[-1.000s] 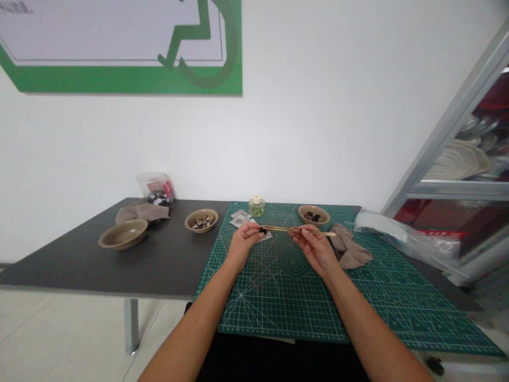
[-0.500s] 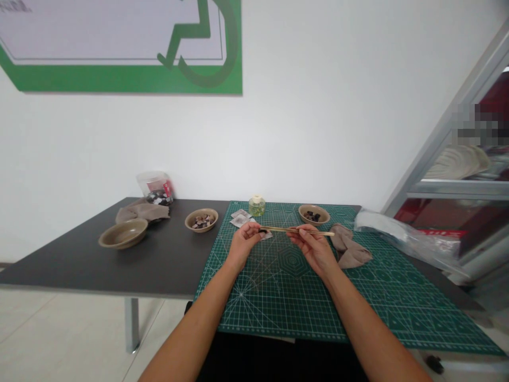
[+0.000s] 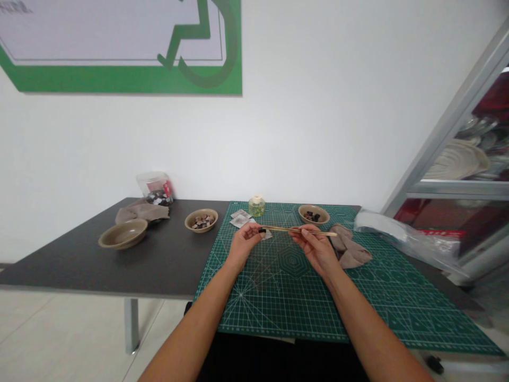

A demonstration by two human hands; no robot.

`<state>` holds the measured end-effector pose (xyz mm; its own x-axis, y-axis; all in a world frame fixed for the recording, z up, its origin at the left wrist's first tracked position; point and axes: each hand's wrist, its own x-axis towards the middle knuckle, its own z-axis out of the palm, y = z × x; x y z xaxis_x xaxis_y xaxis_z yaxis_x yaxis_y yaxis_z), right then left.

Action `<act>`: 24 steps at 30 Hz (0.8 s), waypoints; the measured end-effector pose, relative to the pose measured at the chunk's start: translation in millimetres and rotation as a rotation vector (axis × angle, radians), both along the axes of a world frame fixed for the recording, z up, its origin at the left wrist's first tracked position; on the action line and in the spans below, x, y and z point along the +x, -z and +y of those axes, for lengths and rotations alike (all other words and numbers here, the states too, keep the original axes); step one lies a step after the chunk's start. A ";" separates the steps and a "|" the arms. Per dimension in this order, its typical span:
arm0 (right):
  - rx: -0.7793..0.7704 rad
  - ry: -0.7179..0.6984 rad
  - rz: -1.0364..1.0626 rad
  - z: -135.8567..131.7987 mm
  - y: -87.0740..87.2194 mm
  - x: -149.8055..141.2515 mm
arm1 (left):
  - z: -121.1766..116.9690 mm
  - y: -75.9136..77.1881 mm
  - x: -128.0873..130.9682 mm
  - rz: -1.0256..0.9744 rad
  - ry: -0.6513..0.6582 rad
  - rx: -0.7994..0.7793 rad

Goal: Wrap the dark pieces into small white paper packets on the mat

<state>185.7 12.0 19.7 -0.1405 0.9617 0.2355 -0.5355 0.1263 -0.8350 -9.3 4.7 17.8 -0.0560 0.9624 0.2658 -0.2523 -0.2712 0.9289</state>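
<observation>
Above the green cutting mat (image 3: 270,297), both hands meet at a thin, light wooden stick (image 3: 280,229) held level. My right hand (image 3: 314,248) is closed around its right part, and the pale end juts out past the fingers. Pinched in the fingers of my left hand (image 3: 243,243) is a small black piece (image 3: 262,230), right at the stick's left end. Whether the stick touches that piece, or is one stick or two, I cannot tell. Beyond the hands, a bowl of dark pieces (image 3: 304,217) stands to the right, and a bowl of pinkish-brown pieces (image 3: 188,224) to the left.
A small jar of yellowish liquid (image 3: 256,207) stands behind some flat sachets (image 3: 240,216). Brown cloths lie at right (image 3: 352,253) and left (image 3: 139,211). Further left are a wide bowl (image 3: 119,236) and a clear tub (image 3: 157,185). A plastic bag (image 3: 405,233) lies along the right edge.
The right hand and the stick have shifted very slightly to the right. More of the black piece shows at the left fingertips. Everything else stays in place.
</observation>
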 end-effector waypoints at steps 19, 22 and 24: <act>0.006 0.015 -0.007 -1.2 -1.0 -1.0 | 1.5 2.0 -0.6 -0.058 0.031 0.000; -0.003 0.004 0.002 -1.2 -1.6 -0.5 | 2.0 1.7 -0.9 -0.168 0.089 -0.025; -0.007 -0.006 0.009 -0.7 -1.3 -0.9 | 2.0 0.7 -1.1 -0.228 0.116 -0.049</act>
